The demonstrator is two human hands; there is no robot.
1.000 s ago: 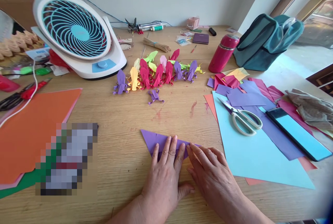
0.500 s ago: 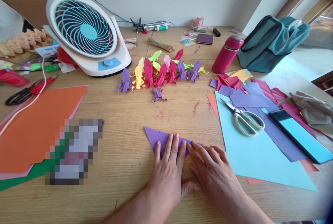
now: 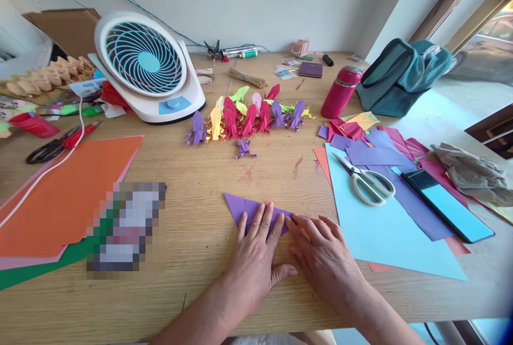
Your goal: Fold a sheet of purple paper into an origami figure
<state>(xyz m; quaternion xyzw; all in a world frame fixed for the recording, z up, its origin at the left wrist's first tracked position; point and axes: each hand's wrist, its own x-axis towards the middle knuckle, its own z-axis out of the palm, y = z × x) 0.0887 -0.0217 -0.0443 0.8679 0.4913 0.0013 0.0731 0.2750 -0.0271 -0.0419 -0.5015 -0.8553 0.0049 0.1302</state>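
Note:
A folded triangle of purple paper (image 3: pixel 237 207) lies flat on the wooden table in front of me. My left hand (image 3: pixel 256 248) presses down on it with the fingers spread and the thumb held out to the right. At the triangle's right end, my right hand (image 3: pixel 320 248) rests with its index fingertip on the paper's edge. The right fingers are bent but apart, and they cover that corner. Just beyond the triangle sits a small purple origami figure (image 3: pixel 243 148). Behind it stand several folded paper figures (image 3: pixel 250 120) in red, purple, yellow, green and pink.
At the right, white-handled scissors (image 3: pixel 371 184) lie on light blue paper (image 3: pixel 385 243), beside a phone (image 3: pixel 444 203) and purple scraps. A red bottle (image 3: pixel 341 92) and teal bag (image 3: pixel 401 80) stand behind. Orange sheets (image 3: pixel 72 195) and a fan (image 3: pixel 148 67) are at the left.
The view has shifted slightly, showing more of the table's near edge. Both hands stay on the purple paper in nearly the same pose.

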